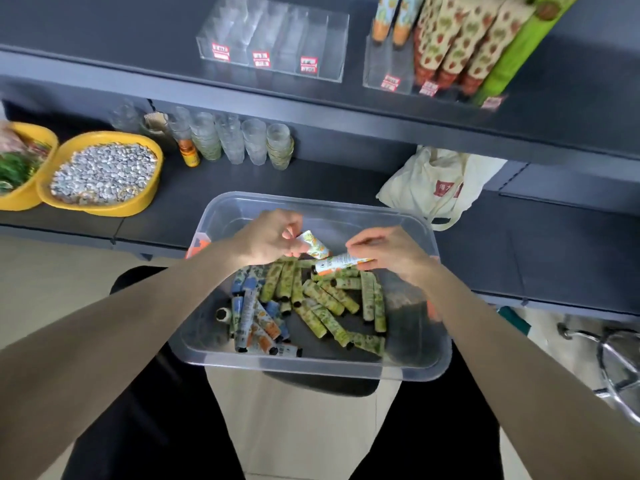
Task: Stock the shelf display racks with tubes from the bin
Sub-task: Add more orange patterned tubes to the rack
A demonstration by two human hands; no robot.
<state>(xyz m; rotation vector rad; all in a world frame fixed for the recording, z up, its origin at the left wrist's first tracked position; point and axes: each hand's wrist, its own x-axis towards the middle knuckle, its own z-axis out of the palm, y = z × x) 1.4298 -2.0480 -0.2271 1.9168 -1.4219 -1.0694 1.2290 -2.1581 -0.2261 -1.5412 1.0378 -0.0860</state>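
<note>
A clear plastic bin [429, 344] rests on my lap against the lower shelf and holds several patterned tubes, green ones [322, 299] in the middle and blue and orange ones [254, 320] at the left. My left hand [268, 237] is shut on a white and orange tube [313, 244] above the bin. My right hand [391, 252] grips another white and orange tube [341, 263] lying sideways. On the upper shelf, an empty clear display rack [273, 36] stands left of a rack [384, 71] with upright tubes [453, 43].
Two yellow bowls [145, 199] sit at the left of the lower shelf, one full of grey pebbles. Stacked clear cups [239, 140] and a small orange bottle [188, 152] stand behind. A white cloth bag [433, 181] lies at the right. A chrome stool base [620, 362] is on the floor.
</note>
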